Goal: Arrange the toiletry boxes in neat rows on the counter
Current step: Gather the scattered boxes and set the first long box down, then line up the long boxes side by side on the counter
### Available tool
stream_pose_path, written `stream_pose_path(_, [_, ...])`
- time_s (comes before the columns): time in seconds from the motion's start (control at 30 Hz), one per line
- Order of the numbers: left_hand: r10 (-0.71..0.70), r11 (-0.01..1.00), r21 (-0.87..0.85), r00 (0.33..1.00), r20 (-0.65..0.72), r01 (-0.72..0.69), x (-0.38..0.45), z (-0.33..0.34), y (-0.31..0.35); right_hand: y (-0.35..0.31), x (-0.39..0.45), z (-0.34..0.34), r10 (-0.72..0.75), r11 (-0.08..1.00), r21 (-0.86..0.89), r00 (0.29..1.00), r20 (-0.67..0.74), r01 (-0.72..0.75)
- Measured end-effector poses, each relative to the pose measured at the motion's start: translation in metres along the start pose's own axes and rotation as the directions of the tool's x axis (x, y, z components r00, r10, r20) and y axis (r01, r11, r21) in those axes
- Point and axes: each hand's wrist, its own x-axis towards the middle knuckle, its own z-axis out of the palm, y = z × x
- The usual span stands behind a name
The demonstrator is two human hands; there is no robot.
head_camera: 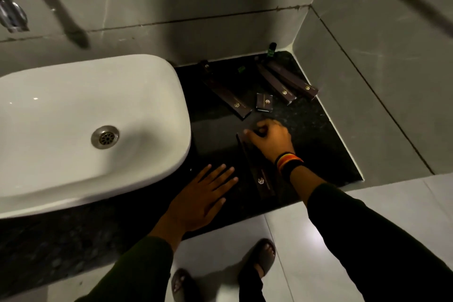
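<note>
While left hand lies flat, open; right hand grips long box end.

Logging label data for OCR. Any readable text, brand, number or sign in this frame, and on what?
No legible words or numbers anywhere.
Long box under right hand: gold emblem, faint line of print beside it, too small and blurred to read.
Long box near sink: gold emblem only, no readable text.
Small box: gold emblem only.
Two long boxes by wall: gold emblems only.

Dk brown boxes w/ gold logos; speckled blk counter; white sink.
</note>
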Motion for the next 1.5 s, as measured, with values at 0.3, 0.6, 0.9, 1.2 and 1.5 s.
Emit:
stream_pose_path(0.3, [-0.026, 0.999, 0.046, 0.999, 0.03, 0.025, 0.003, -0.004, 0.004, -0.054, 0.085, 0.005, -0.24, 0.939, -0.235, 0.967, 0.081, 0.252])
stream_pose_path(0.6, [-0.017, 1.0, 0.001, 0.999, 0.035, 0.017, 0.002, 0.001, -0.001, -0.038, 0.05, -0.005, -0.142, 0.983, -0.114, 0.989, 0.046, 0.147])
stream_pose_path(0.9, [-0.013, 0.998, 0.067, 0.999, 0.03, 0.011, 0.003, -0.001, 0.0, 0.059, -0.075, -0.022, 0.112, 0.994, 0.026, 0.988, -0.105, -0.11])
stream_pose_path(1.2, [-0.034, 0.998, 0.056, 0.998, 0.058, 0.031, 0.001, 0.0, 0.002, 0.075, -0.095, -0.012, 0.11, 0.993, 0.048, 0.99, -0.086, -0.106])
stream_pose_path(1.5, [-0.033, 0.999, 0.016, 0.999, 0.012, 0.033, 0.0, 0.003, 0.001, 0.053, -0.008, -0.037, 0.009, 0.999, -0.036, 0.983, -0.186, -0.016])
